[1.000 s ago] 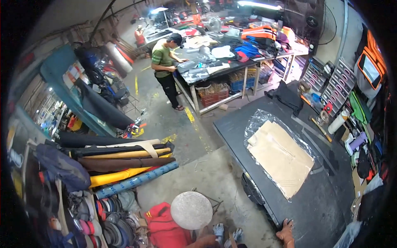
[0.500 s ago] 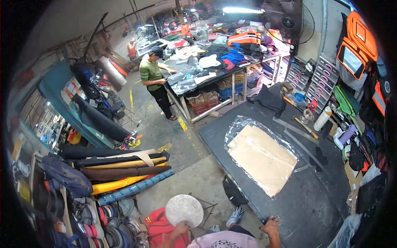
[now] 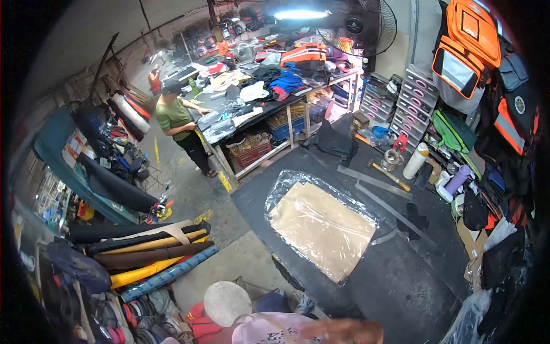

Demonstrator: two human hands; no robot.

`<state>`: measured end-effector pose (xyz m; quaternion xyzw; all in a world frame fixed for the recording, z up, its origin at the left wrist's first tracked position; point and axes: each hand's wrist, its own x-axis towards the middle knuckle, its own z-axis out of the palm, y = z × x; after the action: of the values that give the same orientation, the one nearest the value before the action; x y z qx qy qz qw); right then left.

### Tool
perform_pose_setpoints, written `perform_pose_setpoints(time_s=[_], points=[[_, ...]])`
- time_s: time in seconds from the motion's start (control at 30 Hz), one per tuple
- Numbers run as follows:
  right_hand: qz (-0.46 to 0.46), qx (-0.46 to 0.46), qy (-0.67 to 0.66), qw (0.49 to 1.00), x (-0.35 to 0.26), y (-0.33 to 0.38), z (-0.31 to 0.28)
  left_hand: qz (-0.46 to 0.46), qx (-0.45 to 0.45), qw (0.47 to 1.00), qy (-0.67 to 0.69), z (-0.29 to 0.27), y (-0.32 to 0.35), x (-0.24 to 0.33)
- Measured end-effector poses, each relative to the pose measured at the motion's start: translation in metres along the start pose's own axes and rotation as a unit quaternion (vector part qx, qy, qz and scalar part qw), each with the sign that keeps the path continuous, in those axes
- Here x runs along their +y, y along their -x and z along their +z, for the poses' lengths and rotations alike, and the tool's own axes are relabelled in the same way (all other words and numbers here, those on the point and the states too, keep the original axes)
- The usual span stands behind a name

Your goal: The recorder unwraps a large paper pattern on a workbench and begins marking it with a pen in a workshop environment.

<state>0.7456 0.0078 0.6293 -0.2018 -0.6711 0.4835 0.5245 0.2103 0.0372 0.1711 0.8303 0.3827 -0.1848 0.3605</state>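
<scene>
A flat tan bundle, paper-like and roughly four-sided, lies on a broad black work surface in a crowded workshop. Clear, crinkled plastic film fringes its edges, widest at the upper left, and white glints and soft creases cross its pale face. The bundle appears plain, without readable lettering.

At the lower edge, the right hand of the person wearing the camera is a blur near the surface; whether its fingers are spread or pressed together cannot be told. The left hand is out of view, its fingers likewise impossible to judge.

Dark print marks the person's pale pink shirt, and lettering runs along a blue roll of material at left. A round pale emblem sits on a black-and-orange bag at right, and a small badge marks the hub of a large black fan.

Beside the bundle lie flat grey metal strips and a wooden-handled tool.
</scene>
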Motion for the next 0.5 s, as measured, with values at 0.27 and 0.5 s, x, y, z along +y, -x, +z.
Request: perform_pose_setpoints(time_s=[0.27, 0.5], points=[[-0.209, -0.087, -0.128, 0.966, -0.012, -0.032, -0.011, -0.15, 0.121, 0.972, 0.136, -0.143, -0.075, 0.041], [0.043, -0.027, -0.155, 0.987, -0.031, -0.02, -0.049, -0.091, 0.04, 0.862, 0.497, -0.279, -0.073, 0.152]])
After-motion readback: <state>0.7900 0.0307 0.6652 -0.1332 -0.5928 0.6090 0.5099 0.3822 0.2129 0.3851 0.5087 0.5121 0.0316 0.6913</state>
